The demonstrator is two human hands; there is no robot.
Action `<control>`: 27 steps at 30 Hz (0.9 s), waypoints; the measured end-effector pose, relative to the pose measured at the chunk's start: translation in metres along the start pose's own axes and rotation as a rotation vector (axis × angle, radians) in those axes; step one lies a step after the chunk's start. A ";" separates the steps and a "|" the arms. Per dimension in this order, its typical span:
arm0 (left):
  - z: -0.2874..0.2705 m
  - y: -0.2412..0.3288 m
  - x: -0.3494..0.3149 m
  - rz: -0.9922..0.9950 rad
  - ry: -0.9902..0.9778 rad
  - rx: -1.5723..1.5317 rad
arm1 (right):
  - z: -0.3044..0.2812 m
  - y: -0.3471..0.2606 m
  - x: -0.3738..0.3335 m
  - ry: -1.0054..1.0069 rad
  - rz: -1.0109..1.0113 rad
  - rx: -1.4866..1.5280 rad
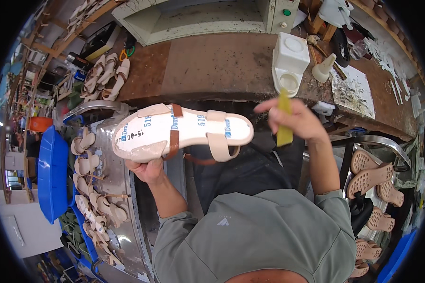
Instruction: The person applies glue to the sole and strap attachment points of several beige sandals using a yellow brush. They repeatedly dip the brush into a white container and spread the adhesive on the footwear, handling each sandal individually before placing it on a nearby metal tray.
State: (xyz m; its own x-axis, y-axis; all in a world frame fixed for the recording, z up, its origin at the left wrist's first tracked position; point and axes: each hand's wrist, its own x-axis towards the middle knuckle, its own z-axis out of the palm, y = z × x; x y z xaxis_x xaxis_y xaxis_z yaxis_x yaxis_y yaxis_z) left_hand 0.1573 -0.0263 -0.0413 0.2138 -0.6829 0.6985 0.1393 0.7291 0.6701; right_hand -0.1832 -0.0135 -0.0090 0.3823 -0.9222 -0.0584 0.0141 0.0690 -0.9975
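The left hand (148,171) is gripping with its fingers the pale sandal with beige and brown straps (190,131), its white face showing upward. The right hand (301,120) is pinching a flat yellow-green strip (284,135). Beyond, a white plastic container (292,55) is standing on a brown workbench (212,61).

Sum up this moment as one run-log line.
left hand: holds sandal, white face up | right hand: holds yellow strip | bench: white container, pale conical bottle

Sandal (189,131) before near edge of counter (208,61); container (292,53) on counter right, bottle (322,71) just right of it; loose sandals (110,67) on counter left
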 end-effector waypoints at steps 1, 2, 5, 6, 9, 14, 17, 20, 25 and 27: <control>0.003 0.003 0.002 -0.012 0.014 -0.012 | 0.004 0.006 0.005 -0.110 -0.024 0.022; 0.001 0.002 0.002 -0.035 -0.022 0.004 | 0.010 0.006 0.007 -0.137 0.038 0.107; 0.016 0.008 0.013 0.028 -0.080 -0.011 | 0.020 0.011 0.008 -0.216 0.099 0.221; 0.013 0.004 0.021 0.085 -0.187 -0.019 | 0.023 0.011 0.009 -0.196 0.095 0.288; 0.029 0.003 0.027 -0.092 -0.075 -0.011 | 0.030 0.006 0.008 -0.140 0.047 0.418; 0.087 -0.018 -0.006 -0.267 -0.004 -0.142 | 0.029 0.008 0.007 -0.034 -0.061 0.529; 0.130 -0.012 -0.014 -0.303 -0.356 -0.283 | 0.031 0.013 0.004 -0.062 0.007 0.583; 0.137 -0.025 -0.008 -0.230 -0.470 -0.293 | 0.030 0.015 0.004 -0.102 0.017 0.681; 0.141 -0.044 -0.035 -0.241 -0.299 -0.175 | 0.023 0.025 0.006 -0.069 0.068 0.831; 0.147 -0.037 -0.034 -0.312 -0.306 -0.215 | 0.017 0.026 0.007 -0.063 0.046 0.817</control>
State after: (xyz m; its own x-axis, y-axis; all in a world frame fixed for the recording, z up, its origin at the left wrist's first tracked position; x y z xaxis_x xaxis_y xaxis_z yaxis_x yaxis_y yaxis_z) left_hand 0.0024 -0.0366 -0.0531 -0.1599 -0.8292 0.5356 0.3554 0.4579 0.8149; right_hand -0.1645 -0.0118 -0.0343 0.4497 -0.8902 -0.0723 0.6561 0.3842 -0.6495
